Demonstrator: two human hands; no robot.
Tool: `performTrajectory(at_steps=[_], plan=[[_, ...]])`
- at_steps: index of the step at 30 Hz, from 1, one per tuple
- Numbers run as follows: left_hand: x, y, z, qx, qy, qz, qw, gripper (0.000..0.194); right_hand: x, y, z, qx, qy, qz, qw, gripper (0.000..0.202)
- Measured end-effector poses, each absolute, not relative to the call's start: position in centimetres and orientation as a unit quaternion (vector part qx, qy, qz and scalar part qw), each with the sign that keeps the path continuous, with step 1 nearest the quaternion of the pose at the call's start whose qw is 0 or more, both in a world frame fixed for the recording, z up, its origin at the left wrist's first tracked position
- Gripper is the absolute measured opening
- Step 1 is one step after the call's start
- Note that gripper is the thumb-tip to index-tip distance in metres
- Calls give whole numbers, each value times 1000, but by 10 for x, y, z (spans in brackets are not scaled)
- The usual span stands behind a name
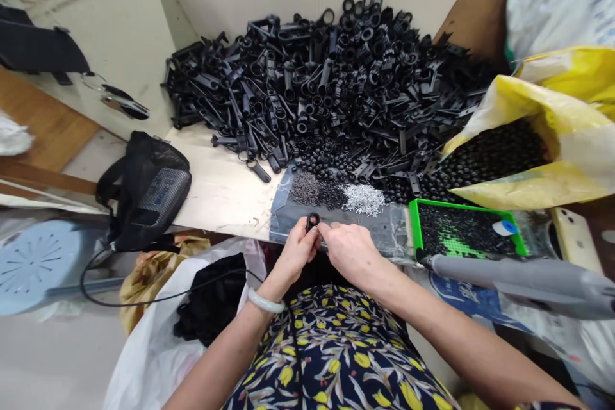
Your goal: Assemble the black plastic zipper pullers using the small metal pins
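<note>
In the head view, my left hand (pixel 298 250) is closed around a black plastic part with a ring-shaped end (pixel 312 218), held just above the front edge of the work surface. My right hand (pixel 350 250) meets it from the right, its fingers pinched together at the part; whatever lies between them is too small to make out. Right behind my hands, a dark mat (pixel 331 220) bears a heap of small brownish metal pieces (pixel 304 189), some tiny black pieces (pixel 332 194) and a pile of silvery pins (pixel 365 198).
A large heap of black plastic parts (pixel 307 83) fills the back. At right are a green tray (pixel 414 224) of small black pieces, a grey power-tool-like body (pixel 523 275), a phone (pixel 576 237) and a yellow bag (pixel 519 189). A black mesh bag (pixel 148 192) lies left.
</note>
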State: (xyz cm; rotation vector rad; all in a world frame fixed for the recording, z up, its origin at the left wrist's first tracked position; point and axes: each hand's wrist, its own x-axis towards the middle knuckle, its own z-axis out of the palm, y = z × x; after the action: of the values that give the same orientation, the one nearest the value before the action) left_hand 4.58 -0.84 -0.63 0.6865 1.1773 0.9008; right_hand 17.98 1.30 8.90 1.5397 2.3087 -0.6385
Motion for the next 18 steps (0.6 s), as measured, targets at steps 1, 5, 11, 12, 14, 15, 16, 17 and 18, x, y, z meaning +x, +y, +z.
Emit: performTrajectory(at_steps=[1,5,11,12,14,15,16,17,18], plan=[[45,-8,-5,311,519,401,688,35,185,11,88,534,804,-232,117,33],[41,-5,-2,320,511,385,699,37,215,7,78,537,787,-302,-27,37],[37,-6,-6,335,485,382,712,39,225,8,52,508,762,-385,-111,37],[36,-7,-7,338,477,382,716,39,224,9,48,505,764,-386,-111,37],[35,-7,-9,341,466,381,722,38,221,11,42,498,773,-378,-105,37],[34,-7,-10,342,463,380,724,37,221,12,40,494,779,-372,-100,36],[33,-7,-10,341,462,378,726,35,221,12,38,491,785,-365,-95,36],[33,-6,-10,339,461,377,729,33,221,13,36,490,789,-359,-90,36],[32,-6,-10,335,460,375,731,32,222,13,35,490,793,-352,-85,36]])
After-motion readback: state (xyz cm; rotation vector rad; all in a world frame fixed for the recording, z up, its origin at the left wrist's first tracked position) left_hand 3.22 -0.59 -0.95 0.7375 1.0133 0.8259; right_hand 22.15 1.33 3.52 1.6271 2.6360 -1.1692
